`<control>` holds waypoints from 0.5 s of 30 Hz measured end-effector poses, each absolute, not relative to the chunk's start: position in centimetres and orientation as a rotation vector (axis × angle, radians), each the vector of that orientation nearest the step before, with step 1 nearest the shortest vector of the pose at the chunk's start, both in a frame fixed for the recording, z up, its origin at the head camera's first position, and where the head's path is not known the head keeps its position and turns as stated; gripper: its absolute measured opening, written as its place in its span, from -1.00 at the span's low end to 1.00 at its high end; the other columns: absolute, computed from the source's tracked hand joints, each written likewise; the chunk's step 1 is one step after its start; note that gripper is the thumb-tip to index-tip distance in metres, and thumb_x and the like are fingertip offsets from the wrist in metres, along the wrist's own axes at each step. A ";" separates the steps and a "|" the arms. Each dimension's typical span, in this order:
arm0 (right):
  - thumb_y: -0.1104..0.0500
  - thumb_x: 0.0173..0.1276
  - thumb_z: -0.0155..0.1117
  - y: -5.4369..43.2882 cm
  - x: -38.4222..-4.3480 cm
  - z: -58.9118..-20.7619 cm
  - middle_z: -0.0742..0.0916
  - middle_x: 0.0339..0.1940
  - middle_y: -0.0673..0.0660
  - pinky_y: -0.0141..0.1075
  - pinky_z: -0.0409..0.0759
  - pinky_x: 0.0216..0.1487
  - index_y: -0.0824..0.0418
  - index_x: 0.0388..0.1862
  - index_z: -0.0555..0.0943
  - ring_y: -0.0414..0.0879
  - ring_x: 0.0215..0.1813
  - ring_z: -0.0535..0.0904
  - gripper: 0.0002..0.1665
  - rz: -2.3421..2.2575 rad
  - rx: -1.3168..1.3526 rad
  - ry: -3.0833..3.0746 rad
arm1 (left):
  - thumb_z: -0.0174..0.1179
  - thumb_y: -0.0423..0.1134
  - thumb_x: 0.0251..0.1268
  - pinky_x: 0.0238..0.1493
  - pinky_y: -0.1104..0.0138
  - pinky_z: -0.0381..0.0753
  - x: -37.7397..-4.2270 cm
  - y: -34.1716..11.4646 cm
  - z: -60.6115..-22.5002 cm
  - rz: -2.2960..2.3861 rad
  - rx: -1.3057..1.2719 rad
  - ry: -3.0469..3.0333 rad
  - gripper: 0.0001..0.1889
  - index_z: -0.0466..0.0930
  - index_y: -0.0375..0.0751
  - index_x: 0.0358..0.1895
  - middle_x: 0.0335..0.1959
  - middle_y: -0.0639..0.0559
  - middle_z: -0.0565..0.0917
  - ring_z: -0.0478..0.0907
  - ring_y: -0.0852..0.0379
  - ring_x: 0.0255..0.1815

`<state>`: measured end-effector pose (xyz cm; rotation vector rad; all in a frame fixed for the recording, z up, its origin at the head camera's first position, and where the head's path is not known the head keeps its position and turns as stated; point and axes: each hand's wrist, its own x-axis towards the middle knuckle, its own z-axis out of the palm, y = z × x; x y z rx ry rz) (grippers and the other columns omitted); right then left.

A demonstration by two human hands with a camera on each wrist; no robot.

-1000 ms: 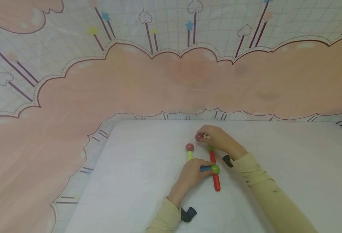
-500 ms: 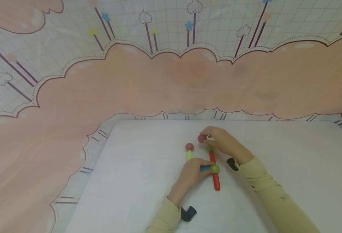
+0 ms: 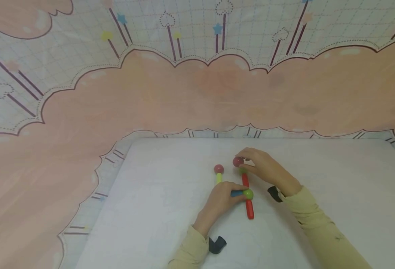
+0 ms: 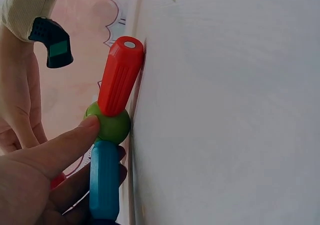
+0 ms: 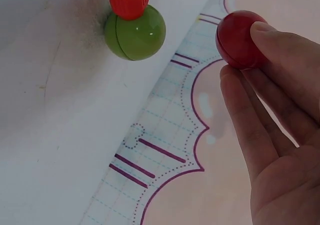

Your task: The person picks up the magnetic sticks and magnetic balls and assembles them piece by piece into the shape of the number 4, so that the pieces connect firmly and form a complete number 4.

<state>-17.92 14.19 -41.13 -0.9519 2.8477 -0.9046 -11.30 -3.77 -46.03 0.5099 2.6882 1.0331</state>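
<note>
My left hand (image 3: pixel 219 198) pinches a green ball (image 4: pixel 116 129) between thumb and fingers. A blue rod (image 4: pixel 104 180) runs left from this ball, partly under the hand. One red rod (image 3: pixel 250 210) points toward me from it, its end showing a silvery dot in the left wrist view. Another red rod (image 3: pixel 245 180) leads away to a second green ball (image 5: pixel 136 32). My right hand (image 3: pixel 266 172) pinches a loose red ball (image 5: pixel 241 40) by thumb and fingertips, apart from that second green ball. Left of it, another red ball (image 3: pixel 219 169) caps a yellow-green rod (image 3: pixel 219 178), whose near end is hidden.
The pieces lie on a white tabletop (image 3: pixel 143 209). Beyond its far edge hangs a pink, cloud-patterned cloth (image 3: pixel 190 97). A black wrist-worn device (image 3: pixel 217 245) sits by the left cuff, and another dark device (image 3: pixel 275 194) by the right cuff.
My right hand has moved right and slightly toward me with the red ball, coming over the far green ball in the head view. The left hand keeps its hold.
</note>
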 end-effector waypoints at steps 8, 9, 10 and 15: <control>0.24 0.27 0.44 15.0 -17.2 -41.2 0.74 -0.08 0.03 -0.06 0.67 0.08 0.18 0.02 0.68 0.03 -0.01 0.66 -0.67 -0.931 -0.955 2.863 | 0.36 -0.01 0.23 0.03 0.44 0.57 -11.3 -3.8 -46.0 1.038 0.511 2.679 -0.66 0.73 0.12 0.08 -0.10 0.29 0.76 0.54 0.33 -0.15; 0.24 0.26 0.44 15.1 -17.1 -41.3 0.74 -0.08 0.02 -0.07 0.67 0.08 0.18 0.02 0.68 0.02 -0.01 0.66 -0.67 -0.924 -0.959 2.872 | 0.36 -0.02 0.24 0.05 0.43 0.57 -11.3 -3.9 -46.1 1.034 0.517 2.681 -0.66 0.73 0.12 0.08 -0.08 0.29 0.76 0.56 0.32 -0.13; 0.24 0.26 0.45 15.2 -17.0 -41.4 0.73 -0.09 0.02 -0.07 0.67 0.08 0.17 0.02 0.68 0.02 -0.01 0.66 -0.67 -0.919 -0.963 2.880 | 0.36 -0.02 0.24 0.08 0.41 0.58 -11.3 -3.9 -46.1 1.026 0.524 2.683 -0.66 0.72 0.12 0.09 -0.07 0.28 0.75 0.57 0.31 -0.11; 0.26 0.23 0.47 15.6 -16.5 -41.4 0.73 -0.10 0.01 -0.08 0.67 0.09 0.17 0.01 0.68 0.00 -0.01 0.66 -0.65 -0.917 -0.988 2.901 | 0.38 -0.10 0.23 0.18 0.37 0.57 -11.3 -4.0 -46.2 0.987 0.569 2.693 -0.64 0.70 0.12 0.12 -0.01 0.27 0.74 0.61 0.28 -0.01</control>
